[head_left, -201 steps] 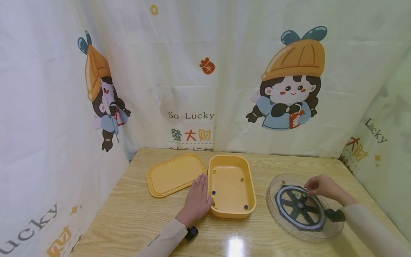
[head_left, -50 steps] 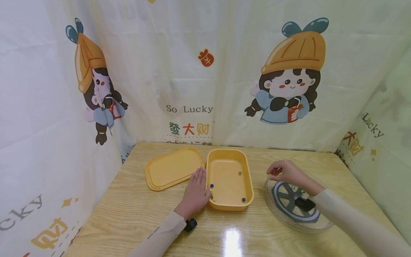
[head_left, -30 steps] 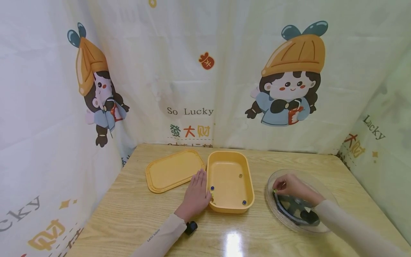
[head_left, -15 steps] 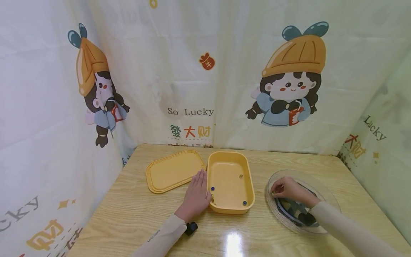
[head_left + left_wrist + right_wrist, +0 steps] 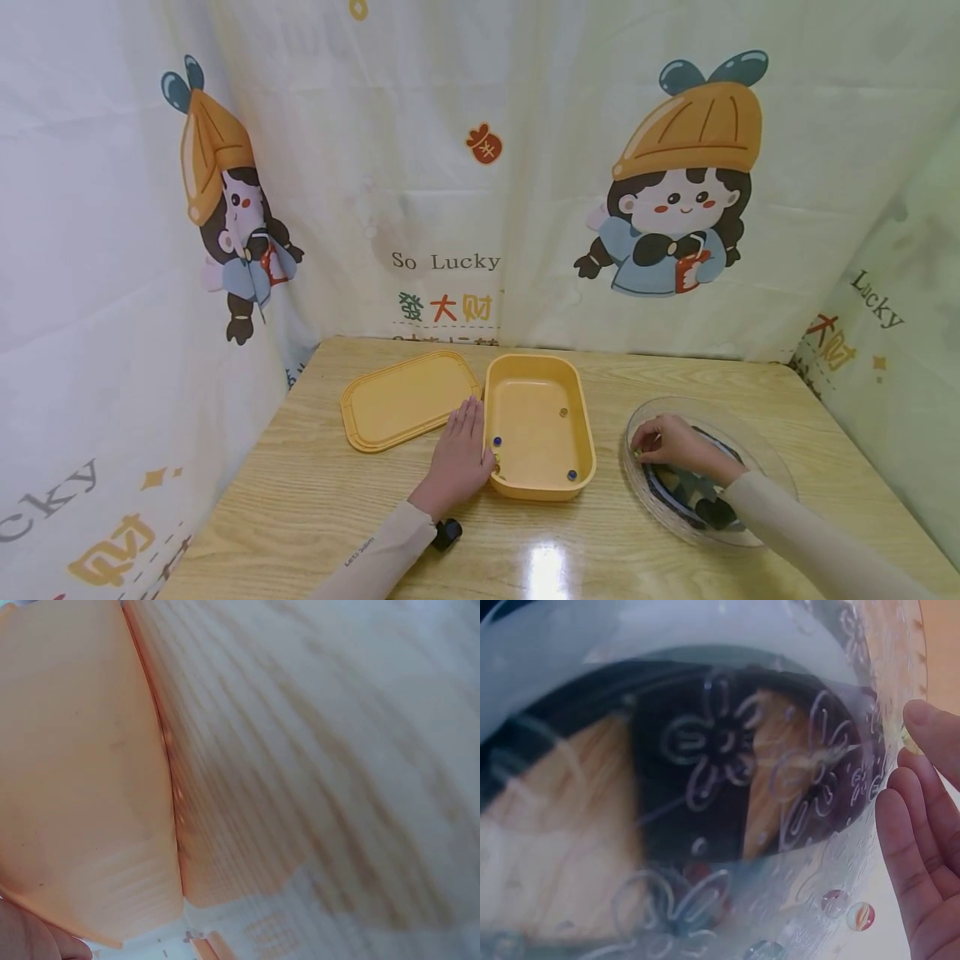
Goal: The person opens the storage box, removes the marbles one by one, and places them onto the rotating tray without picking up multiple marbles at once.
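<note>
My left hand (image 5: pixel 453 454) rests along the left wall of a yellow plastic box (image 5: pixel 540 493), fingers straight, thumb at the rim. Inside the box lie a dark blue marble (image 5: pixel 572 475), another blue marble (image 5: pixel 497 441) and an amber marble (image 5: pixel 563 412); something small and yellow shows by the thumb. At the right, my right hand (image 5: pixel 678 442) is over the left side of a clear round dish (image 5: pixel 776 458). Its thumb and forefinger pinch a yellowish glass marble (image 5: pixel 909 742) close to the dish wall. A marble with red-orange swirls (image 5: pixel 861 916) shows below the fingers.
The box's yellow lid (image 5: pixel 408 404) lies flat to the left, its corner near my left fingertips. Beneath the flower-embossed dish shows a dark spoked wheel shape (image 5: pixel 671 492), partly covered by my right hand and sleeve. A printed curtain (image 5: pixel 540 208) hangs behind the wooden table (image 5: pixel 607 550).
My right hand has gone from the dish's middle to its far left rim with a yellow marble, then down at the left side. The back-left marble has left its spot. My left hand stays at the box.
</note>
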A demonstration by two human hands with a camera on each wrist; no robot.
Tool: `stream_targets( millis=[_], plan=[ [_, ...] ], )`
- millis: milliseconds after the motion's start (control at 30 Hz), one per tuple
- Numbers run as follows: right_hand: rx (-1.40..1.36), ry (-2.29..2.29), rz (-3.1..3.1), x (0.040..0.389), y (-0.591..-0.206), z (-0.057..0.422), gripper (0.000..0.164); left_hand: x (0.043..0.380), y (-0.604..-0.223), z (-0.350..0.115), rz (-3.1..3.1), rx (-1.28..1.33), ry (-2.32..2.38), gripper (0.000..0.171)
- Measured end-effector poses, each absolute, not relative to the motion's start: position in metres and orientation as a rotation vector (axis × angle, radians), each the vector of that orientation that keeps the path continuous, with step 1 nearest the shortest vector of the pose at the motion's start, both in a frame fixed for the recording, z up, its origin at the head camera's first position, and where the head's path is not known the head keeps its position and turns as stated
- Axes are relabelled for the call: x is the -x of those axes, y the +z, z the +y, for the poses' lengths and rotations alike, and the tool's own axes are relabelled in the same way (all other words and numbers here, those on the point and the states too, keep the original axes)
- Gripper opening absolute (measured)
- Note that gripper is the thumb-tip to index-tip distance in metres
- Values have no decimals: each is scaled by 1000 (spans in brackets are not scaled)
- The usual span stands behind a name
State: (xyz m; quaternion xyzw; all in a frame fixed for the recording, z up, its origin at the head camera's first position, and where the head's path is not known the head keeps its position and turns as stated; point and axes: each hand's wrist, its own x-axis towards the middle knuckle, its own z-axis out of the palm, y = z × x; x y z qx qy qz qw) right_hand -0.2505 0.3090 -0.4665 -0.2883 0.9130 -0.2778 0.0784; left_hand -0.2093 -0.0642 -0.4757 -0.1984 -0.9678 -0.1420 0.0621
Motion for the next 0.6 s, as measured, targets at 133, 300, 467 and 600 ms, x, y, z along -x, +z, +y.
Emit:
stream_targets(
  millis=[133,300,467,600],
  plan=[
    [861,-843,2732,250,-467,309,8,209,-476,-64,-2922,599,-412,64],
    [841,-839,2736,249,-465,308,9,209,-476,-64,-2919,599,-408,64],
    [832,-846,2748,247,-454,308,10,209,-476,-65,-2917,601,-406,64],
    [835,-837,2769,247,-443,310,12,209,-476,-65,-2921,603,-410,64]
  ],
)
